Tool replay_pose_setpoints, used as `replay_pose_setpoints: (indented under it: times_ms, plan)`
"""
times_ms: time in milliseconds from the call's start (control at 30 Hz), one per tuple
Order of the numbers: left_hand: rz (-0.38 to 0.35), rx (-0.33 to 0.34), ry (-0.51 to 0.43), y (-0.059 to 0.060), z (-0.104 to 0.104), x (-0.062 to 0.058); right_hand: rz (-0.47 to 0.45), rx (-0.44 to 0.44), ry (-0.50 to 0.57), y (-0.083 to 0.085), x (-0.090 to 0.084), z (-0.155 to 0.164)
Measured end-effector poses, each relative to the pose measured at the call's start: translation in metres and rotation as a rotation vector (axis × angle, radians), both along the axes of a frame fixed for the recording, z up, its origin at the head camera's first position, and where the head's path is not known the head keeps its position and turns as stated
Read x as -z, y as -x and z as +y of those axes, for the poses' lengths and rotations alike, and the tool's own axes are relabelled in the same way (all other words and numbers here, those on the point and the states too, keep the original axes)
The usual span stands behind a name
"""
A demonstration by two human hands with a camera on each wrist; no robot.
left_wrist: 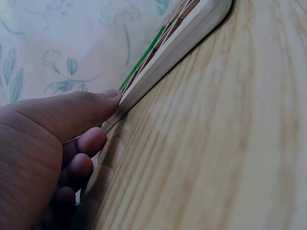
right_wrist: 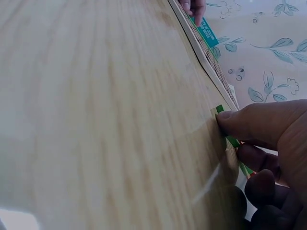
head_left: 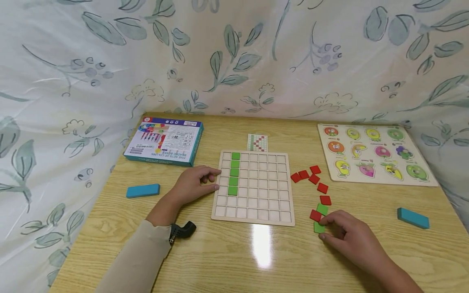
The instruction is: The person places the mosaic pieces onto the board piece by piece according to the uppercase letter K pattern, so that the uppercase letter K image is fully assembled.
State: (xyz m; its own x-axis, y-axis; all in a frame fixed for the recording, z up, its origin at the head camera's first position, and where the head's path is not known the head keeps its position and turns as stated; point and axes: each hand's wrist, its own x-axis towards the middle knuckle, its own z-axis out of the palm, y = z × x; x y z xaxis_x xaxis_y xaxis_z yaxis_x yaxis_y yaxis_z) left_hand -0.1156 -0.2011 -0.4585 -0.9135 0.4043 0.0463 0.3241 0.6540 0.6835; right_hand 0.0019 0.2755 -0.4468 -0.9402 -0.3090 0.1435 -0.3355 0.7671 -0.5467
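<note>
A wooden grid board (head_left: 253,187) lies mid-table with a column of green tiles (head_left: 233,173) in its second column from the left. My left hand (head_left: 214,181) rests on the board's left edge; in the left wrist view its thumb (left_wrist: 91,108) lies against the board (left_wrist: 182,33) and the fingers curl beside it. Right of the board my right hand (head_left: 324,228) pinches a green tile (head_left: 318,228) that lies on the table. The right wrist view shows the thumb (right_wrist: 240,120) on that tile (right_wrist: 220,109). Another green tile (head_left: 322,208) and several red tiles (head_left: 314,178) lie just beyond.
A teal box (head_left: 165,140) sits at the back left and a pattern card (head_left: 257,142) behind the board. A fruit peg puzzle (head_left: 373,156) lies at the back right. Two teal blocks (head_left: 143,190) (head_left: 413,217) lie near the side edges. Floral cloth (head_left: 234,53) walls the table.
</note>
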Motion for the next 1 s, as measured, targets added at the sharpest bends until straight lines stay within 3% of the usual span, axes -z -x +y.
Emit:
replay_pose_setpoints:
  times_ms: [1000]
  plan:
    - [-0.004,-0.002,-0.001,0.001,0.000,-0.001,0.012,-0.072,0.030,0.011,-0.012,-0.011]
